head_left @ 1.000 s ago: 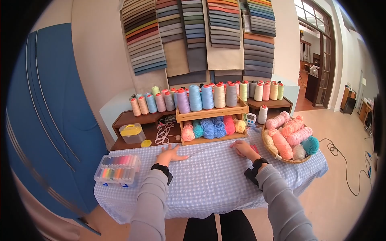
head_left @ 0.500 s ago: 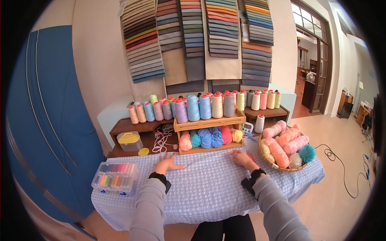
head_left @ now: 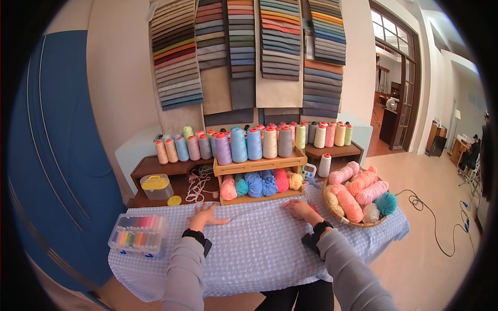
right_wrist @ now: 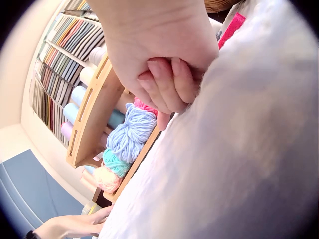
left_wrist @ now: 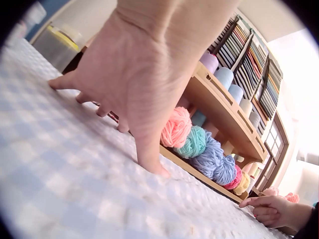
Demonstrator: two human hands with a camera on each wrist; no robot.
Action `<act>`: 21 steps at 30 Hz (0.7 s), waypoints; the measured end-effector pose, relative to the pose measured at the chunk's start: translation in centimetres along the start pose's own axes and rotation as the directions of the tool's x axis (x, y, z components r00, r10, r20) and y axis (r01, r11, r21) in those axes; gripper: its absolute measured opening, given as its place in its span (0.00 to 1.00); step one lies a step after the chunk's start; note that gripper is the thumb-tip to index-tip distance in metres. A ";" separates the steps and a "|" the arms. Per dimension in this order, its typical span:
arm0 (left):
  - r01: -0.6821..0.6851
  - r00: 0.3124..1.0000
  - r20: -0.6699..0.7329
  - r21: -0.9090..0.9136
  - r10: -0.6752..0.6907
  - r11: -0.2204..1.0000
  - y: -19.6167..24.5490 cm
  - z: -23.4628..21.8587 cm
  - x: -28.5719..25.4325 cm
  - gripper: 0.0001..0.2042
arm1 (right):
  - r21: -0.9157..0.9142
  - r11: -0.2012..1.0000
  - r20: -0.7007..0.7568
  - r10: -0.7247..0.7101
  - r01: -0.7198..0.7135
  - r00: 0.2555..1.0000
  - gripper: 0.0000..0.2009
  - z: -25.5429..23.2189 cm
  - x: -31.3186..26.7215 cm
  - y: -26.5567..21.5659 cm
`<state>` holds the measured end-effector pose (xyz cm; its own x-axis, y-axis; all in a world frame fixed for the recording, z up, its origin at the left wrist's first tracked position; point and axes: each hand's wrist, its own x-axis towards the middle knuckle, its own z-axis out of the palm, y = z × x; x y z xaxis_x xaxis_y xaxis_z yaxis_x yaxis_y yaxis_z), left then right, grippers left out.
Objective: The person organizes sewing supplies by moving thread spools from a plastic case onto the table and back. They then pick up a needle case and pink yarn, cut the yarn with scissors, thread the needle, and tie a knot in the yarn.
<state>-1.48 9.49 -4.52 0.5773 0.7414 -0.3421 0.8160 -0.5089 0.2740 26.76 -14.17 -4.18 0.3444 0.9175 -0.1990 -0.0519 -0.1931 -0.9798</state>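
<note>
On a blue-and-white checked cloth (head_left: pixel 259 254), my left hand (head_left: pixel 203 216) rests with its fingers spread. Its thumb tip presses the cloth at one end of a thin thread-like line (head_left: pixel 250 211), which runs in a faint arc toward the right hand. My right hand (head_left: pixel 300 210) lies on the cloth with its index finger extended, touching down near the line's other end. Its other fingers (right_wrist: pixel 167 84) curl into the palm, and nothing shows in them. Beside that hand is a narrow red thing (right_wrist: pixel 232 31), partly hidden.
Behind the hands stands a wooden rack (head_left: pixel 259 165) with thread cones above and yarn balls below. A basket of yarn (head_left: pixel 358 222) sits at right. At left are a clear case of coloured spools (head_left: pixel 137 236) and a yellow-lidded box (head_left: pixel 156 186). White cord (head_left: pixel 198 185) lies behind.
The head view has shifted, so the whole scene sits lower and further left. Both hands keep nearly the same pose and place on the cloth.
</note>
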 end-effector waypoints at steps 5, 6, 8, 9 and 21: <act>0.006 1.000 0.008 0.015 -0.006 1.000 -0.4 0.2 0.7 0.59 | 0.009 1.000 0.035 0.011 -0.011 0.999 0.11 -0.6 0.4 0.3; 0.021 1.000 0.013 0.024 -0.021 0.999 -0.1 0.1 0.6 0.59 | -0.004 1.000 0.054 -0.001 0.001 0.999 0.11 -0.7 0.4 0.3; 0.017 1.000 0.026 0.019 -0.018 1.000 0.2 -0.4 0.1 0.59 | -0.031 1.000 0.045 -0.002 0.003 0.999 0.11 -0.5 0.2 0.1; 0.017 0.999 0.039 0.005 -0.017 1.000 0.2 -0.5 -0.2 0.59 | -0.066 0.998 0.039 0.000 0.003 0.999 0.11 -0.2 0.2 0.0; -0.301 0.920 -0.358 -0.373 0.163 0.878 2.0 -1.9 -3.5 0.41 | -0.283 0.959 0.128 0.057 -0.018 0.990 0.12 -0.5 0.1 -2.2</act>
<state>-1.92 6.66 -1.07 0.6532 0.7554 0.0515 0.5319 -0.5062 0.6789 27.40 -13.84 -2.03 0.2178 0.9420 -0.2552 0.2094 -0.3005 -0.9305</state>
